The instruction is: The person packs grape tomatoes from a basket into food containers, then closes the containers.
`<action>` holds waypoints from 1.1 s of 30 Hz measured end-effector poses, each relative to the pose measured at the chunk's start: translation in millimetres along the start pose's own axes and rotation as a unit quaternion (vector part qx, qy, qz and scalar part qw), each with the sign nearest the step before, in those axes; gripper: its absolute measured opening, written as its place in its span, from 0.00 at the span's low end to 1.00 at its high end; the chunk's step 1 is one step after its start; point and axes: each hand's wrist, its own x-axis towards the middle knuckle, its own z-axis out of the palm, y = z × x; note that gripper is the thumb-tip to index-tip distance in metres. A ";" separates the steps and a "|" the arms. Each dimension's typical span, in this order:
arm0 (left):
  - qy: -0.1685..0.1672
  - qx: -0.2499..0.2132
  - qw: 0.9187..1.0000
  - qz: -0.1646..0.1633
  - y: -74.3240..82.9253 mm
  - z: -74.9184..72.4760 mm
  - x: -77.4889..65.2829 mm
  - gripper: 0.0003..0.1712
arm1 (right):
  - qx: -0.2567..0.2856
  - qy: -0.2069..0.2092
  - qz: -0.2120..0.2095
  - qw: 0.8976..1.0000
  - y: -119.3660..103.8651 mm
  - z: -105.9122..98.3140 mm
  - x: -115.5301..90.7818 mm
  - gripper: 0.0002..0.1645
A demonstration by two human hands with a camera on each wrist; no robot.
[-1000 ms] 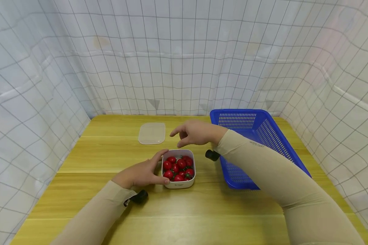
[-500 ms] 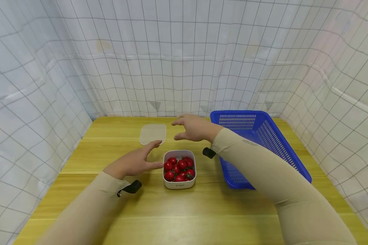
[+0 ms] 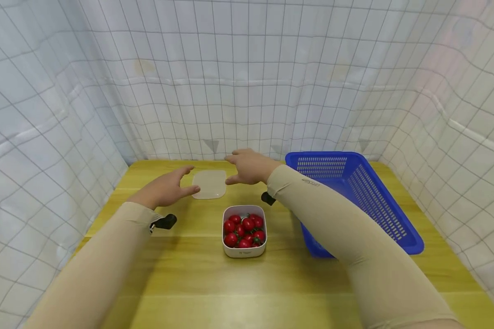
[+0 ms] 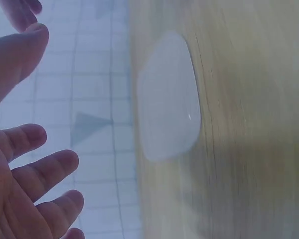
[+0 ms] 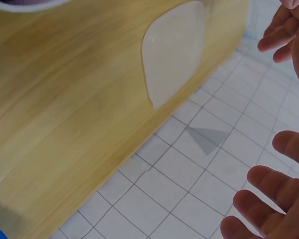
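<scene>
A translucent, rounded-square lid (image 3: 210, 184) lies flat on the table between my two hands. My left hand (image 3: 164, 187) hovers at its left side with fingers spread, holding nothing. On the lid's right is my right hand (image 3: 251, 167), its fingers also apart and nothing in them. In the left wrist view the lid (image 4: 169, 99) lies away from the fingers, and the right wrist view likewise shows a gap between lid (image 5: 173, 52) and fingers. Nearer to me stands a white square container (image 3: 244, 252) filled with several red cherry tomatoes (image 3: 239, 230); neither hand touches it.
A blue plastic basket (image 3: 395, 214) with slotted walls stands on the right of the wooden table (image 3: 214, 283), partly hidden by my right arm. A white grid-patterned curtain (image 3: 247, 82) hangs behind the table and along both sides.
My left hand has let go of the tomato container and moved forward and left, to beside the lid. The right hand has opened wider and shifted slightly forward and left.
</scene>
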 end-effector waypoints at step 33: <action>-0.084 0.042 0.994 -0.052 -38.7 17.5 56.2 0.61 | -0.022 -0.098 0.021 0.995 4.4 68.8 97.0 0.54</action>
